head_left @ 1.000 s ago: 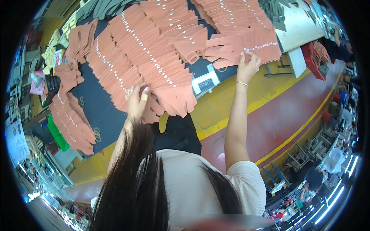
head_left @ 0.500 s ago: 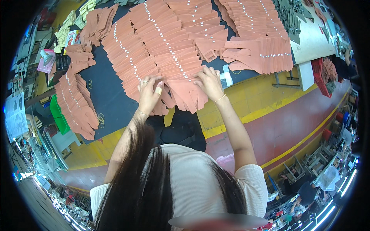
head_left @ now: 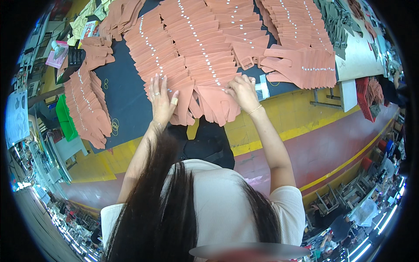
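Overlapping rows of flat salmon-coloured cut pieces, leather-like and dotted with small white tags, cover the dark table. My left hand lies on the near end of the left row, its fingers stretched out and apart, holding nothing. At the near end of the middle row, my right hand has its fingers curled and pinched at the right edge of the front salmon piece. This piece has a rounded cutout and hangs slightly over the table's near edge. The right fingertips are partly hidden.
Another fanned stack lies at the left, beside rubber bands and a green bin. At the right are more salmon pieces, a clear-and-white packet and a red crate. Grey pieces lie at the far right.
My left hand has moved slightly left, and its fingers have straightened over the left row. My right hand has curled at the front piece's edge. The whole view has shifted a little.
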Available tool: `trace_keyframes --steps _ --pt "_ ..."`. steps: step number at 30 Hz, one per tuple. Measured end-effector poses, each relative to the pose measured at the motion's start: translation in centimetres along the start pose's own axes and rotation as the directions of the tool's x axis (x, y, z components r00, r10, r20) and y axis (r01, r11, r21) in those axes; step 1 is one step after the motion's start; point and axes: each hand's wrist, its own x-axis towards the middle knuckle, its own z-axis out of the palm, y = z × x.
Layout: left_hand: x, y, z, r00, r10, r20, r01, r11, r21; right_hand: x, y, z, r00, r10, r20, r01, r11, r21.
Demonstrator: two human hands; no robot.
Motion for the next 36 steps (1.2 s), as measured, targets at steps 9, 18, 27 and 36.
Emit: trace_keyframes --steps 9,18,27,36 --pt "-0.6 -2.8 3.2 0.999 0.022 0.027 -0.026 0.983 0.179 -2.0 -1.4 -3.6 0.986 -0.132 0.099 0.103 0.962 0.251" --pt "-0.4 -2.8 3.3 0.999 0.026 0.045 -0.034 0.98 0.195 -3.3 5.1 -6.8 0.833 0.401 -0.382 -0.03 0.721 0.693" --pt "-0.3 -2.5 2.9 0.998 0.026 0.065 -0.04 0.974 0.222 -2.5 14.5 -4.9 0.32 0.668 -0.672 -0.358 0.742 0.567" --pt "-0.2 -2.7 3.1 0.997 0.041 0.06 -0.053 0.976 0.212 -2.6 16.1 -6.4 0.233 0.712 -0.663 -0.531 0.664 0.526"
